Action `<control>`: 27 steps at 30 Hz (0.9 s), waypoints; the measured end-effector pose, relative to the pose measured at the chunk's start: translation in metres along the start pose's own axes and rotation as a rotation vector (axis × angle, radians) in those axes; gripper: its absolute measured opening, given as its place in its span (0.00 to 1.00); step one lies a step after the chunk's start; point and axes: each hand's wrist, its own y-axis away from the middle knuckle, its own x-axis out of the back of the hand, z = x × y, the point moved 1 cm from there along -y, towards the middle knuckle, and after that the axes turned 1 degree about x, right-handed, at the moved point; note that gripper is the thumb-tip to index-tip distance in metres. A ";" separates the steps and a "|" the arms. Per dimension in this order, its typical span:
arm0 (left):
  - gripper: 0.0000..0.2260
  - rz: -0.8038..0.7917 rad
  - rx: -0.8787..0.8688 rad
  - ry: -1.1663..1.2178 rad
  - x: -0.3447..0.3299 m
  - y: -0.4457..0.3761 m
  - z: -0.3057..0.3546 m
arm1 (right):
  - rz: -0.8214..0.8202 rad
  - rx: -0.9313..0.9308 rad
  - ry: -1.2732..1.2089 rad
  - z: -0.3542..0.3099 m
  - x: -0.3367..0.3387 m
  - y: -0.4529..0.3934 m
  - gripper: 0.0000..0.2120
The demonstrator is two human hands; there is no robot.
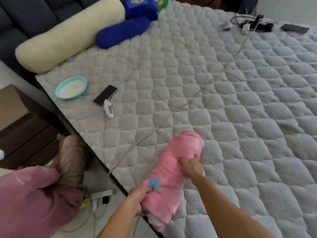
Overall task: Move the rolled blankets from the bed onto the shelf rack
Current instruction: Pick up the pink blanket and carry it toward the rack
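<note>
I have the pink rolled blanket (173,170) clamped in both grips, left hand (137,200) low, right hand (192,166) mid-roll, at the bed (223,100) edge. Next: lift and carry it to the shelf rack (unseen).

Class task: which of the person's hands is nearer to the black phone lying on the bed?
Left. The left hand grips the pink rolled blanket below the phone; the right hand holds it farther right.

A home bedroom: a large bed (223,93) with a quilted mattress cover, bolster pillows (68,35) against a padded headboard (34,11), and a phone (105,95) lying on it.
</note>
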 end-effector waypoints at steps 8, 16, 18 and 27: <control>0.07 -0.019 -0.050 -0.014 0.037 0.022 -0.031 | -0.039 0.157 -0.115 0.008 -0.014 0.065 0.33; 0.16 0.058 -0.097 0.337 0.156 0.051 -0.143 | -0.250 0.596 0.091 -0.026 -0.114 0.201 0.17; 0.12 0.076 -0.133 0.463 0.188 0.070 -0.187 | -0.305 0.726 0.141 -0.027 -0.148 0.245 0.12; 0.05 0.269 -0.226 1.026 0.308 0.136 -0.449 | -0.637 1.052 0.337 0.063 -0.273 0.474 0.21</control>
